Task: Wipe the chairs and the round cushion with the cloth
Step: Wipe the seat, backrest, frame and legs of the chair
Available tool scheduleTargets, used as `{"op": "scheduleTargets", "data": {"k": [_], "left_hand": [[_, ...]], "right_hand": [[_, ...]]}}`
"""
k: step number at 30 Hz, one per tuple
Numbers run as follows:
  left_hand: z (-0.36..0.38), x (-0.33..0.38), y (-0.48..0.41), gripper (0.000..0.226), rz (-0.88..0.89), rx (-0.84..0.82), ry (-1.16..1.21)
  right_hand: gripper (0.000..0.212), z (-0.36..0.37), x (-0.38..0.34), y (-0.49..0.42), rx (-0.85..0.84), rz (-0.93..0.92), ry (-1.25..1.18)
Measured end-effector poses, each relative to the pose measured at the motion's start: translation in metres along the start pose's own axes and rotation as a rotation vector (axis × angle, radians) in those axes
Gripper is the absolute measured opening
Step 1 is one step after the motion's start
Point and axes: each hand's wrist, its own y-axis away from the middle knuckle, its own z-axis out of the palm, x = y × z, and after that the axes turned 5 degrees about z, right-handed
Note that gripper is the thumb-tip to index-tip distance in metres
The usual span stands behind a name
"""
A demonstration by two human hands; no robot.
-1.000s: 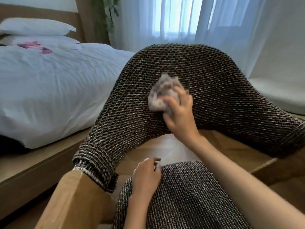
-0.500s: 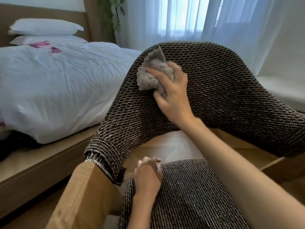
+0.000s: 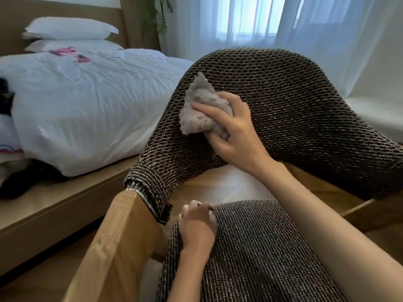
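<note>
The right hand (image 3: pixel 237 136) is clutching a bunched grey cloth (image 3: pixel 202 110) and pressing it against the left part of the chair's woven backrest (image 3: pixel 283 101). The cloth is lying lengthwise up the backrest, its loose pointed corner sticking up toward the top rim. The left hand (image 3: pixel 197 227) is curling its fingers over the rear edge of the woven seat (image 3: pixel 250 258), gripping it. A white bed (image 3: pixel 87 94) is standing just beside.

right hand (image 3: pixel 236 136) pressing cloth (image 3: pixel 202 110), chair (image 3: pixel 294 110)
</note>
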Motion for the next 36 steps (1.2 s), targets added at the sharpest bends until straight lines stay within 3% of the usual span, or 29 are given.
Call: {"op": "scheduleTargets", "data": {"k": [5, 11, 17, 23, 28, 30, 33, 36], "left_hand": [[-0.003, -0.007, 0.017, 0.030, 0.020, 0.065, 0.009], [-0.010, -0.003, 0.037, 0.032, 0.047, 0.047, -0.057], [-0.013, -0.011, 0.059, 0.035, 0.089, 0.066, -0.076], [-0.015, -0.012, 0.070, 0.036, 0.071, 0.056, -0.086], [-0.017, -0.013, 0.090, 0.038, 0.105, 0.065, -0.066], [-0.018, -0.015, 0.098, 0.039, 0.125, 0.075, -0.056], [-0.021, -0.018, 0.105, 0.037, 0.158, 0.094, -0.044], [-0.023, -0.018, 0.111, 0.035, 0.180, 0.127, -0.020]], "right_hand": [[0.043, 0.040, -0.004, 0.022, -0.017, 0.125, -0.057], [0.035, 0.026, 0.016, 0.095, -0.281, 0.221, -0.026], [0.037, 0.012, -0.032, 0.024, -0.045, 0.039, -0.149], [0.037, 0.042, -0.047, 0.050, -0.128, 0.171, -0.164], [0.032, 0.027, -0.031, 0.085, -0.320, 0.245, -0.117], [0.032, 0.014, -0.039, 0.075, -0.274, 0.275, -0.174], [0.034, 0.007, -0.067, 0.043, -0.038, 0.165, -0.283], [0.034, 0.023, -0.091, 0.037, -0.107, 0.097, -0.285]]}}
